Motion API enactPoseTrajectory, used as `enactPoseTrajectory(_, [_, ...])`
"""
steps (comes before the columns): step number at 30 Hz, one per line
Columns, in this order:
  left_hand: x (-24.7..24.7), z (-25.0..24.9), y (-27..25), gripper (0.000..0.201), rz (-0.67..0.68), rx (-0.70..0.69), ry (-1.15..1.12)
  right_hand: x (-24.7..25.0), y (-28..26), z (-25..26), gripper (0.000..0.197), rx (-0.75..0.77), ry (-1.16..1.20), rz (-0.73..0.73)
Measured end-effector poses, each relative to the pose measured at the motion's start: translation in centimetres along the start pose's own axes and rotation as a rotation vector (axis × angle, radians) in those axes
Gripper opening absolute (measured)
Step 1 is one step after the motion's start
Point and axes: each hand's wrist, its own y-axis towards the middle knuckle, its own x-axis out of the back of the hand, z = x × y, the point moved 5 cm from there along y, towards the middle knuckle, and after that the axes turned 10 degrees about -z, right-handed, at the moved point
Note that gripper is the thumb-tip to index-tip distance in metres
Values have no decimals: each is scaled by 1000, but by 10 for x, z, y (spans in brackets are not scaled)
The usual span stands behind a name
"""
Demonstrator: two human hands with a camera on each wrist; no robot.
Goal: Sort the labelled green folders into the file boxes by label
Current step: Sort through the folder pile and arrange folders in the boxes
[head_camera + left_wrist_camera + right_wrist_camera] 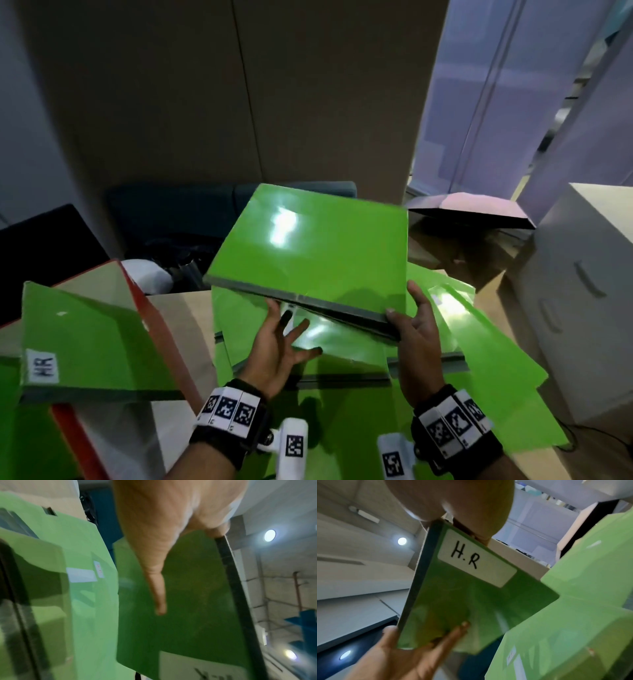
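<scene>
This is looking like an office. Green folders [310, 246] with handwritten labels are lying spread over a light wooden desk [493, 301], one reading "HR" [42, 366] and another "H.R" [476, 557] (a department name, plainly). A pale drawer cabinet [579, 298] with curved handles is standing at the right. Behind the desk, a tall beige partition [239, 96] and frosted glass panels [486, 96] are dividing the room. Round lights [402, 541] are glowing in the ceiling, and a red-edged cardboard file box [137, 291] is sitting at the left.
</scene>
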Motion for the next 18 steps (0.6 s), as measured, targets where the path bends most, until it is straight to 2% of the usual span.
enactPoseTrajectory(2, [-11,-12,-13,87,52,-6,-190,-3,-1,3,54,76,-118,3])
enactPoseTrajectory(4, [-19,-20,-19,84,34,-35,-221,-4,5,0,57,109,-186,25])
enactPoseTrajectory(5, [-20,-21,-20,78,-11,-55,-164,-5,7,-1,57,114,-209,53])
enactPoseTrajectory(7, [-18,-22,-14,51,-150,-102,-48,-9,7,-1,55,168,-277,123])
enactPoseTrajectory(8, [-14,-22,-10,39,-214,-121,-34,-9,7,0,54,238,-331,158])
enactPoseTrajectory(10, [-10,-24,-5,26,-253,-120,-70,-10,2,7,60,465,-433,225])
enactPoseTrajectory(11, [-11,-25,-6,19,-241,-107,-72,-11,0,11,56,563,-455,240])
enactPoseTrajectory(13, [-13,-26,-11,10,-212,-69,-39,-9,2,20,27,688,-429,179])
enactPoseTrajectory(14, [-13,-25,-13,16,-207,-64,-7,-9,6,25,13,734,-400,126])
enactPoseTrajectory(15, [-9,-23,-12,28,-232,-82,52,-8,9,31,9,773,-372,77])
enactPoseTrajectory(16, [-2,-21,-10,49,-291,-125,140,-8,11,38,11,814,-348,37])
enactPoseTrajectory(18, [17,-24,-13,102,-511,-260,397,-12,16,51,12,882,-332,10])
